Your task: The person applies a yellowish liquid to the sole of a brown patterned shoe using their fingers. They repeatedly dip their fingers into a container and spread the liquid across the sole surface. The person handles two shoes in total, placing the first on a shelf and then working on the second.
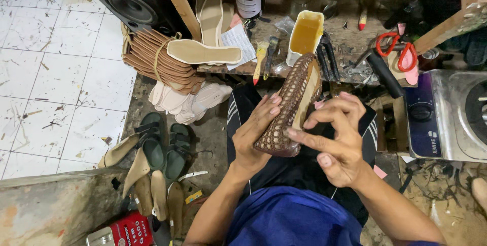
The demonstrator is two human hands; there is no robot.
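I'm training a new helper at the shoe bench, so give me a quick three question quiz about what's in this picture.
1. True or false: both hands grip the brown woven shoe.
2. What lies beside the red-handled scissors? A) a black-handled tool B) a green sandal C) a tied bundle of soles
3. Fill in: the cut white container on the bench holds an amber ____.

Key:
1. True: the left hand cups the shoe's side, and the right hand pinches its rim.
2. A, the black-handled tool.
3. Liquid.
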